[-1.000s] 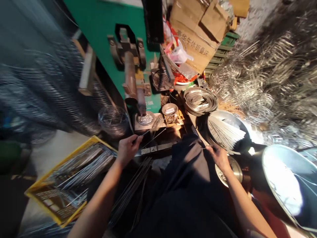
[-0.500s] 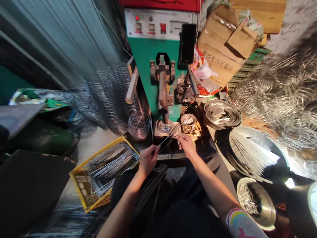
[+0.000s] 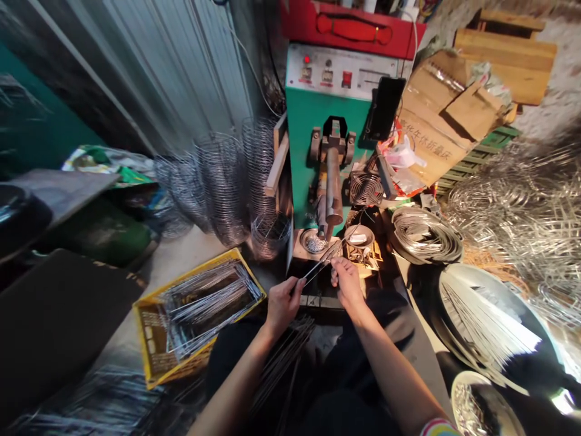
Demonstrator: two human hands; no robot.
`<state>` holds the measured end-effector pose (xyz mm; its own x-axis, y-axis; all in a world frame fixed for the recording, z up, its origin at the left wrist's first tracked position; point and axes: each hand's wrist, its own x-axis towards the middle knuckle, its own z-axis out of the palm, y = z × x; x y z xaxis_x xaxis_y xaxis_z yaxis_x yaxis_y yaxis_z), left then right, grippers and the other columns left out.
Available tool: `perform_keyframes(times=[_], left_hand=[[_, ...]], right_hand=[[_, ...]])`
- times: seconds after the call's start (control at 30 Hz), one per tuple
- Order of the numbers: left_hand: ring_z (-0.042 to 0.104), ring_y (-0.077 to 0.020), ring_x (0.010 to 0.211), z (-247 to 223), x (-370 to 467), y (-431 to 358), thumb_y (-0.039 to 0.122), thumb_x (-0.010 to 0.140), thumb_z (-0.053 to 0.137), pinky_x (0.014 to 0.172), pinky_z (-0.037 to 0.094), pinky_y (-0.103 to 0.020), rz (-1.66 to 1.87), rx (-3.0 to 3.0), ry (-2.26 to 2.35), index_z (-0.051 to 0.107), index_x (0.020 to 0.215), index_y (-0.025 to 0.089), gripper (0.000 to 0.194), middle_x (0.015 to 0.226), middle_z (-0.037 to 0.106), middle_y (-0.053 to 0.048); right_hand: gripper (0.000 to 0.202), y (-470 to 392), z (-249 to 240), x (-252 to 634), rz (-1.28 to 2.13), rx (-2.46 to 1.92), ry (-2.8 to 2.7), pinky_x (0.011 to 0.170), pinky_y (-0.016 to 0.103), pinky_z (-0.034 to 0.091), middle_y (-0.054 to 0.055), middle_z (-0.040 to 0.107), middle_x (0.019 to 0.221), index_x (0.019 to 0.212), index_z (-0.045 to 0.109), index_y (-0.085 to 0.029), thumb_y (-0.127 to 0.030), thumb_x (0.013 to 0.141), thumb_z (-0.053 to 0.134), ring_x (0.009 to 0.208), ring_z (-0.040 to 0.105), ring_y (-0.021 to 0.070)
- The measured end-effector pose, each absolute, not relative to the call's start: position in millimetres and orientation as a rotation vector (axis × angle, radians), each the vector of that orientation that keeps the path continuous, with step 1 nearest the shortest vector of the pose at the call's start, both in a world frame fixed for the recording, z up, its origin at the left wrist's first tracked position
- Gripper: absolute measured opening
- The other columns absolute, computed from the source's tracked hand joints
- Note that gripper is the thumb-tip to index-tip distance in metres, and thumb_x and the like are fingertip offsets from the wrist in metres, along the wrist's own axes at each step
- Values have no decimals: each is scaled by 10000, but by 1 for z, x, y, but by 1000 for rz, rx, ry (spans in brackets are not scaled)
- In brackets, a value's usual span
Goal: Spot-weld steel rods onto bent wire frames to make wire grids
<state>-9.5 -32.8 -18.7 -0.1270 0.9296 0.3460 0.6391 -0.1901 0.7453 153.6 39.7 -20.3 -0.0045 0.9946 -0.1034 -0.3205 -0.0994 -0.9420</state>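
Observation:
My left hand is closed, pinching the near end of thin metal rods that slant up and away to the right. My right hand is beside their far part, its fingers curled together; what they hold, if anything, is too small to make out. Just beyond the hands, the machine's round metal arm reaches down over a small dish of metal bits. A second shallow dish with something white in it sits close to my right hand.
The green machine stands ahead. On the left are a yellow crate of rods and wire coils. To the right lie a flat wire coil, a large basin with rods, and a bowl of small metal parts.
The view has swung left and slightly up, so the machine appears farther right. My left hand keeps the rods; my right hand stays by their far part, fingers still curled.

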Motion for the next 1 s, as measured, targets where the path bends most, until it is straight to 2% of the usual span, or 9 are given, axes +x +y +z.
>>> perform_keyframes(times=[0.4,0.8,1.0], left_hand=[[383,-75,499,-24,-15,-27,290,977,504,540,278,-232,1364,1849,1699,460,621,180,375,542,384,64],[364,-81,516,-18,-17,-16,358,972,487,546,282,-232,1331,1712,1671,491,622,172,396,547,374,62],[336,-77,514,-12,-20,-12,359,962,491,540,266,-234,1330,1726,1701,470,599,169,411,541,341,66]], right_hand=[[298,47,-19,144,1458,-959,-767,364,156,231,-98,437,479,739,586,-175,-386,688,791,382,310,30],[339,60,-15,143,1469,-927,-788,355,160,216,-97,434,453,667,539,-182,-390,674,806,364,309,30],[308,65,-13,140,1473,-913,-793,348,163,208,-98,431,448,678,562,-181,-375,675,801,360,293,30]])
